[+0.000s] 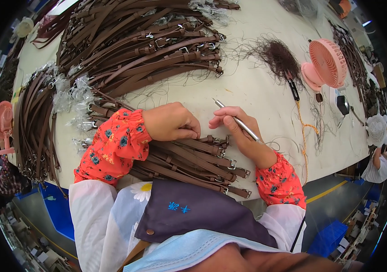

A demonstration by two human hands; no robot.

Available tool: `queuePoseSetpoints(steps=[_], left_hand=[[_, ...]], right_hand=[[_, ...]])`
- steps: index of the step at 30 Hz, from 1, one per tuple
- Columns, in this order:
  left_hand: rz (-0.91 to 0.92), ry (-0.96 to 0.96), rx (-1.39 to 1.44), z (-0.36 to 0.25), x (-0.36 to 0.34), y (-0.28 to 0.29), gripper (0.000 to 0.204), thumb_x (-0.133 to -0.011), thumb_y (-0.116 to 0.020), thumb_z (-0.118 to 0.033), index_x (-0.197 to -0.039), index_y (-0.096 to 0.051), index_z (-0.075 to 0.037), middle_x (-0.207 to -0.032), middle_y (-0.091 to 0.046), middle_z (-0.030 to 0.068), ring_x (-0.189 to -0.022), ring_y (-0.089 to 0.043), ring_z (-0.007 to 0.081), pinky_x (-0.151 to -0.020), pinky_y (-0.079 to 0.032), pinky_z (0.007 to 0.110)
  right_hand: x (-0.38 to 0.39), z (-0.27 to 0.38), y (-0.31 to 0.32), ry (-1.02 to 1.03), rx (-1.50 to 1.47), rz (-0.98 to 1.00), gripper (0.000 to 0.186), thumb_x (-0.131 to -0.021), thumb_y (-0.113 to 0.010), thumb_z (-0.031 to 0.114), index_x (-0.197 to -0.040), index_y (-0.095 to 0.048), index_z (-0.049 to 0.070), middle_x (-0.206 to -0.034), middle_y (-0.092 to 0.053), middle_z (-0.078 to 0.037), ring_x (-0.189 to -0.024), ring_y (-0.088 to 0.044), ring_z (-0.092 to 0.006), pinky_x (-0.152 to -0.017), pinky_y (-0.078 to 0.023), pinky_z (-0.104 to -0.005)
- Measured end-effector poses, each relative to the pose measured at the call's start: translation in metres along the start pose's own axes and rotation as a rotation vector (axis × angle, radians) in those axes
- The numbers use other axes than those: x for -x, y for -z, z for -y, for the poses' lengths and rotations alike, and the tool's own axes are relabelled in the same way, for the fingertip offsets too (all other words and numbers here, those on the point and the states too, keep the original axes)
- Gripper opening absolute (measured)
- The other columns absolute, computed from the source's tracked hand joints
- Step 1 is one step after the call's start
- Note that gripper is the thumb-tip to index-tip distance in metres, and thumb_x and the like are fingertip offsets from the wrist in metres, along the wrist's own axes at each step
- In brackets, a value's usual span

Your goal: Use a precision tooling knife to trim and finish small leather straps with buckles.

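Observation:
My left hand (171, 122) is closed, its fingers curled down beside the ends of a bundle of brown buckled straps (189, 158). What those fingers pinch, if anything, is hidden. In my right hand (243, 131) lies a slim silver pen-shaped tool (236, 119), held across the thumb and fingers. Its thin tip points up and to the left, apart from the straps. The bundle rests at the table's near edge, below both hands, with metal buckles at its right end.
A large pile of brown straps (143, 50) covers the far left of the table (248, 86). More straps (35, 122) hang over the left edge. At right stand a pink fan (327, 63), a dark thread tangle (279, 56), black thread snips (293, 88) and an orange cord (303, 131).

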State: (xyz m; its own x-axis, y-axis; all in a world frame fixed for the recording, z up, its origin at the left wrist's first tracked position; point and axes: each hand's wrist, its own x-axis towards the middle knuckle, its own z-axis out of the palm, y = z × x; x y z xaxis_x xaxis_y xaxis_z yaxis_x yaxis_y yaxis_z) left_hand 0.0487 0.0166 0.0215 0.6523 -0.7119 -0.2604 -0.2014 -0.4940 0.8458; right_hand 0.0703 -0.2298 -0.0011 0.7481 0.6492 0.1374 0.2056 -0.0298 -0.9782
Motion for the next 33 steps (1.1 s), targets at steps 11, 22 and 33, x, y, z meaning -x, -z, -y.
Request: queuePoseSetpoints(steps=[11, 22, 33], left_hand=[[-0.785, 0.248, -0.963, 0.026, 0.015, 0.022, 0.030, -0.077, -0.072, -0.015, -0.105, -0.061, -0.010, -0.102, -0.060, 0.0073, -0.094, -0.058, 0.0266, -0.082, -0.042, 0.038], [-0.468, -0.063, -0.163, 0.020, 0.003, 0.006, 0.019, -0.088, -0.062, -0.011, -0.104, -0.065, -0.002, -0.078, -0.064, 0.0127, -0.067, -0.061, 0.0252, -0.063, -0.047, 0.035], [-0.498, 0.016, 0.024, 0.010, -0.007, -0.014, 0.015, -0.088, -0.066, -0.009, -0.100, -0.067, 0.000, -0.078, -0.068, 0.0106, -0.069, -0.064, 0.0165, -0.067, -0.050, 0.027]], right_hand=[[0.003, 0.000, 0.000, -0.020, -0.071, 0.072, 0.024, -0.102, -0.047, 0.019, -0.115, -0.057, 0.001, -0.091, -0.067, -0.011, -0.084, -0.067, -0.0170, -0.077, -0.053, -0.0282], [0.001, -0.002, 0.004, 0.233, 0.042, -0.234, 0.021, -0.103, -0.043, 0.014, -0.115, -0.056, 0.002, -0.101, -0.067, -0.014, -0.094, -0.065, -0.0184, -0.086, -0.050, -0.0308], [-0.006, -0.009, -0.001, 0.252, 0.367, -0.055, 0.029, -0.085, -0.068, 0.004, -0.112, -0.059, 0.005, -0.101, -0.065, -0.012, -0.092, -0.066, -0.0243, -0.080, -0.052, -0.0307]])
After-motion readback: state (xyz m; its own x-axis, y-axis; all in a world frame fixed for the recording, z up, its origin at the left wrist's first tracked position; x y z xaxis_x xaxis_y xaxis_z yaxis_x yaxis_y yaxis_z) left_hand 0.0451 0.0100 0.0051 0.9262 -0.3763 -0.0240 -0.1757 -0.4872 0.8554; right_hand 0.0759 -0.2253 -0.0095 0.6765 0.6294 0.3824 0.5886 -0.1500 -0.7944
